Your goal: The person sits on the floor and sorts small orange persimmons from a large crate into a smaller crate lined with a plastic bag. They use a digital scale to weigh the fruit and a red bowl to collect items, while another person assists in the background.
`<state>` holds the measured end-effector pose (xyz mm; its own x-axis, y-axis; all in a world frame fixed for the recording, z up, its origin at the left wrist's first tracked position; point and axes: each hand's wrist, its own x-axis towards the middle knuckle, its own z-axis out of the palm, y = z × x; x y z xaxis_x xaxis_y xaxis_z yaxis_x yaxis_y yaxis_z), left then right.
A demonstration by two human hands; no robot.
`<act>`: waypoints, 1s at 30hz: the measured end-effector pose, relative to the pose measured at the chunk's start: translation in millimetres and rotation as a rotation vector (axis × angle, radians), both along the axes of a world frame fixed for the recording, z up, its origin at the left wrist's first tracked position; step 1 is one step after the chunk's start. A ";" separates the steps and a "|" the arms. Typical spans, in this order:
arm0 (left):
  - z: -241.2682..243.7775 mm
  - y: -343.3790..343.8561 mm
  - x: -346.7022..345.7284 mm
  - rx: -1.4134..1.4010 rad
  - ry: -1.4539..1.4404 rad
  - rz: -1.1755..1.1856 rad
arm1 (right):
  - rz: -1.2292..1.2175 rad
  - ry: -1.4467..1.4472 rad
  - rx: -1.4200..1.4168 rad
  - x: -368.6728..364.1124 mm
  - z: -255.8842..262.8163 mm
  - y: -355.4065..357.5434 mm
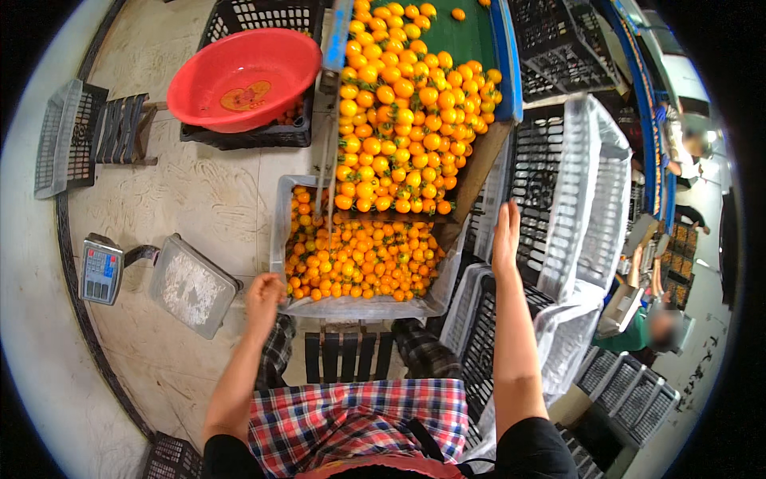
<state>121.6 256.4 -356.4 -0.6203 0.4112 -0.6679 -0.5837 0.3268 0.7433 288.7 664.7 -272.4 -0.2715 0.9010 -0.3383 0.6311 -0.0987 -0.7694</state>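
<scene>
Yellow-orange cherry tomatoes (401,120) lie heaped at the lower end of a green conveyor belt (461,39) with blue side rails. Under that end stands a crate with a translucent plastic liner (371,308), holding many more tomatoes (365,257). My left hand (265,297) is by the crate's near left corner, its fingers curled; whether it holds anything is unclear. My right hand (507,233) is raised with straight fingers and nothing in it, right of the crate, before the stacked black crates.
A red plastic basin (245,78) rests on a black crate (248,138). A platform scale (194,287) with a keypad display (102,269) is on the floor at left. Lined black crates (538,191) crowd the right side. A slatted stool (348,356) stands between my legs. People work farther right.
</scene>
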 end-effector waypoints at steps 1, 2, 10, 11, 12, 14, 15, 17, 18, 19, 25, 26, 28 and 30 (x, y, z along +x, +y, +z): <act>-10.1 7.9 20.6 0.039 0.057 -0.023 | 0.022 0.024 -0.007 -15.7 -12.5 6.5; -12.3 21.4 35.8 0.034 0.008 -0.030 | 0.050 0.042 0.016 -15.5 -31.8 9.2; -39.3 106.1 64.0 0.435 0.894 -0.759 | 0.176 0.214 0.216 26.1 -114.5 5.9; -44.3 106.5 63.5 0.526 0.995 -0.786 | 0.184 0.290 0.167 28.6 -112.1 -2.2; -43.9 104.8 61.7 0.583 1.061 -0.812 | 0.186 0.301 0.236 33.3 -116.7 -13.2; -44.7 106.5 65.9 0.672 1.179 -0.868 | 0.251 0.085 0.409 56.8 -112.6 -23.2; -45.1 107.2 68.7 0.677 1.231 -0.903 | 0.302 -0.034 0.461 69.6 -113.4 -30.3; -41.3 113.0 68.6 0.675 1.351 -0.973 | 0.332 -0.018 0.540 71.3 -116.7 -44.9; -46.8 117.0 75.4 0.664 1.431 -1.014 | 0.339 -0.070 0.483 76.3 -121.8 -50.6; -45.3 118.9 80.0 0.658 1.493 -1.025 | 0.292 -0.038 0.411 78.4 -129.8 -54.8; -53.1 197.9 59.9 0.305 1.747 -0.596 | 0.285 -0.072 0.449 124.3 -226.7 -51.6; -44.4 207.0 50.6 0.088 1.757 -0.538 | 0.282 -0.077 0.260 115.7 -217.8 -56.3; -42.4 221.7 38.3 -0.220 1.694 -0.418 | 0.262 -0.038 0.027 95.4 -201.6 -53.5; -66.7 230.7 45.9 -0.450 1.581 -0.410 | 0.210 0.021 -0.105 89.5 -198.5 -55.9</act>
<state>167.5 487.1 -423.1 -0.6557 0.6665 0.3548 0.7548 0.5898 0.2869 378.2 608.8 -470.9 -0.4573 0.7840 -0.4197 0.6305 -0.0470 -0.7747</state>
